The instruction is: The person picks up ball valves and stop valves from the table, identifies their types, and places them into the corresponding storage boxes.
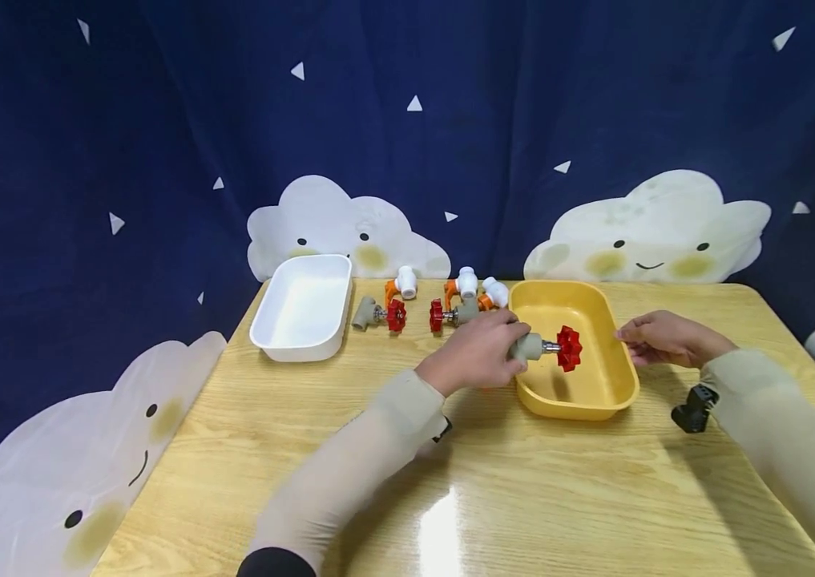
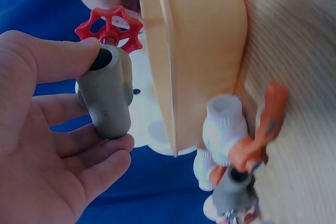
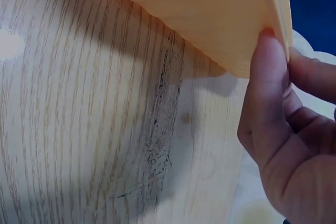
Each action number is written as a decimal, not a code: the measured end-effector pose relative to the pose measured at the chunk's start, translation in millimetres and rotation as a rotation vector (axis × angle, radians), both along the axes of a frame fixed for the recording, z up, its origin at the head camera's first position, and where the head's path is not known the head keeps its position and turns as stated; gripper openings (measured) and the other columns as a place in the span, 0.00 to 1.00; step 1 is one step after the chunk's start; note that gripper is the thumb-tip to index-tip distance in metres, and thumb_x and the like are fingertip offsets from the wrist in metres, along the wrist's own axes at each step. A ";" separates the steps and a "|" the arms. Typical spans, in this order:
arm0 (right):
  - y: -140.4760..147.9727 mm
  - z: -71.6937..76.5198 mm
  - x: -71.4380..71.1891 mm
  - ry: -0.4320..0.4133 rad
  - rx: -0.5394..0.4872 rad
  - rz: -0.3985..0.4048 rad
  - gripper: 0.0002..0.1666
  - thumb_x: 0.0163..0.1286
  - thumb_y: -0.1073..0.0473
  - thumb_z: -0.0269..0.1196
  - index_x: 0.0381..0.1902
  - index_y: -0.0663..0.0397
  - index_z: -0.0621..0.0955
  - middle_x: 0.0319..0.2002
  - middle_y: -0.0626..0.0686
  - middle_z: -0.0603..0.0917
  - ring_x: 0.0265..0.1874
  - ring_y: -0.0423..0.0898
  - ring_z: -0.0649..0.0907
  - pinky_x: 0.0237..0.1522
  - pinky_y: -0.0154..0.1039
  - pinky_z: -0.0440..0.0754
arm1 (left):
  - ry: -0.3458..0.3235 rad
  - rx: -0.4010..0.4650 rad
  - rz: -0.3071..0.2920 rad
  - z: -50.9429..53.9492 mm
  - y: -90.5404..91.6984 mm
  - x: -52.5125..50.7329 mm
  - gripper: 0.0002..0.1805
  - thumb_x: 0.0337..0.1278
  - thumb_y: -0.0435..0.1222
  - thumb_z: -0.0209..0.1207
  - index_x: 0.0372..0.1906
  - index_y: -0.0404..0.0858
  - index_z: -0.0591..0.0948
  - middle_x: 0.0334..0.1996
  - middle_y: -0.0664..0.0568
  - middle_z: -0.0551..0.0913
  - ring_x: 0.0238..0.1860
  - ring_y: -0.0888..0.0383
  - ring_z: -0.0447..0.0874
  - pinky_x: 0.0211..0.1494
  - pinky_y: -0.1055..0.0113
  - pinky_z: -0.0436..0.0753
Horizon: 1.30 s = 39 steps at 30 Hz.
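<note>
Left hand's (image 1: 481,350) fingers had the valve (image 1: 528,347) pinched by its body above the bin (image 1: 576,410), wheel (image 1: 569,349) sticking out, while the right hand's (image 1: 670,338) pinched the rim (image 3: 280,9), so a weak grip (hard to judge) could've let it tip and drop.

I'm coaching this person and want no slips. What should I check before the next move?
1. Left hand has the grey valve: ok, held between thumb and fingers.
2. Right hand has the yellow tray: ok, pinching its rim.
3. Red handwheel over the tray's interior: ok, in the head view.
4. Valve resting on the tray floor: not ok, held above it.
5. Nearest white valve clear of the tray: cannot tell whether they touch.
</note>
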State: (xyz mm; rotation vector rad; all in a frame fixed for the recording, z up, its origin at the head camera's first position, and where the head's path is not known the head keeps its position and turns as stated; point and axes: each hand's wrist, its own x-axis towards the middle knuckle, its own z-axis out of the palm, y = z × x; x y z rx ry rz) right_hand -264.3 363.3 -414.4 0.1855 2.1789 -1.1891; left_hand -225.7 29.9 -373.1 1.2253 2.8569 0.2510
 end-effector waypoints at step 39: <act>1.2 -1.4 0.0 0.017 0.026 -0.001 0.31 0.79 0.53 0.51 0.65 0.77 0.64 0.30 0.47 0.80 0.30 0.37 0.83 0.40 0.33 0.87 | -0.237 -0.152 -0.019 20.4 45.6 -17.4 0.10 0.61 0.43 0.60 0.28 0.47 0.73 0.25 0.57 0.68 0.29 0.61 0.67 0.30 0.71 0.65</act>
